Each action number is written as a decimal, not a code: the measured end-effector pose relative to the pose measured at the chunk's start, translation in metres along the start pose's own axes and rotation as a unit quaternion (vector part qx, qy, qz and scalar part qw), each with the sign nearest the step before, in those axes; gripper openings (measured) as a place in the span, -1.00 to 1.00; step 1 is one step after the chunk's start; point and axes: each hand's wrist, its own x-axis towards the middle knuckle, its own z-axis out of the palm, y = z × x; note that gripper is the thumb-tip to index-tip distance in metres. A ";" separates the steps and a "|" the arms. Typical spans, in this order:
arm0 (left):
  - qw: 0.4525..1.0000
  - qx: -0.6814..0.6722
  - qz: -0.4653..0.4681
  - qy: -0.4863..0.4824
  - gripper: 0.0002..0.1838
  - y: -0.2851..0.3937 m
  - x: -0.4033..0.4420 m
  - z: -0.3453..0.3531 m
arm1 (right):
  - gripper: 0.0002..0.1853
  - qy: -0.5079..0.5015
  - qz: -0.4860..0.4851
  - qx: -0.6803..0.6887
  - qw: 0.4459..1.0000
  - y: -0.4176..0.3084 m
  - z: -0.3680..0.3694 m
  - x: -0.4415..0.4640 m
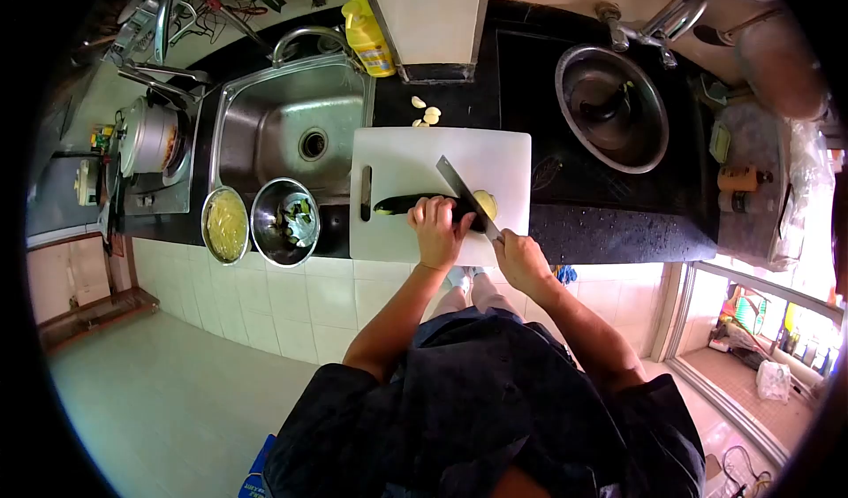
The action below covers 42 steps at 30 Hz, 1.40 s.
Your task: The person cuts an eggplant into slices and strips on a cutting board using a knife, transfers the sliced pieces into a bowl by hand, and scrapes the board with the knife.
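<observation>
A dark eggplant (395, 205) lies lengthwise on the white cutting board (406, 153). My left hand (438, 224) is closed over its middle and presses it to the board. In my right hand (523, 259) is the handle of a kitchen knife (461, 184), its blade slanting across the eggplant's right end. Just right of the blade sits a pale cut piece of eggplant (486, 204). Several peeled garlic cloves (431, 114) rest on the black counter behind the board.
Left of the board stand a steel bowl (263, 242) with trimmings and a bowl of yellowish shreds (225, 224), by the sink (265, 144). At right, a metal basin (609, 158) holds another eggplant (609, 107). A yellow bottle (367, 43) stands behind the sink.
</observation>
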 end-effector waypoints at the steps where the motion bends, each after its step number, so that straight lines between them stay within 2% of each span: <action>1: 1.000 0.004 0.000 -0.007 -0.54 -0.001 -0.001 -0.002 | -0.70 -0.001 -0.007 0.005 1.000 0.000 0.000 -0.004; 3: 1.000 0.011 -0.001 -0.013 -0.54 -0.004 0.001 -0.001 | -0.69 0.001 -0.026 0.009 1.000 0.001 -0.006 -0.005; 10: 1.000 -0.002 -0.004 -0.003 -0.57 -0.002 0.002 -0.003 | -0.68 -0.025 0.013 0.002 1.000 0.003 -0.038 -0.044; 16: 1.000 0.007 -0.005 0.004 -0.58 -0.003 0.001 0.000 | -0.65 0.003 -0.002 0.029 1.000 -0.013 -0.022 -0.013; 20: 1.000 0.026 0.015 -0.002 -0.57 -0.005 0.000 0.005 | -0.63 -0.003 0.022 0.035 0.999 -0.018 -0.023 -0.006; 24: 0.999 0.026 0.032 0.004 -0.58 -0.004 0.003 -0.005 | -0.65 -0.049 0.017 0.007 0.999 0.000 -0.025 -0.028; 27: 0.999 0.025 0.022 -0.002 -0.58 -0.003 0.002 -0.006 | -0.65 -0.043 0.026 0.024 0.998 0.005 -0.039 -0.057; 32: 0.999 0.023 0.002 -0.026 -0.60 -0.003 -0.001 -0.006 | -0.67 -0.006 0.007 0.004 1.000 0.004 0.008 -0.007; 36: 0.999 0.000 0.001 -0.039 -0.62 -0.004 0.001 -0.011 | -0.67 -0.019 -0.015 0.001 1.000 0.000 -0.001 -0.008; 42: 1.000 -0.014 0.006 -0.021 -0.67 -0.003 0.005 -0.014 | -0.66 -0.032 0.001 -0.012 0.999 -0.001 -0.031 -0.032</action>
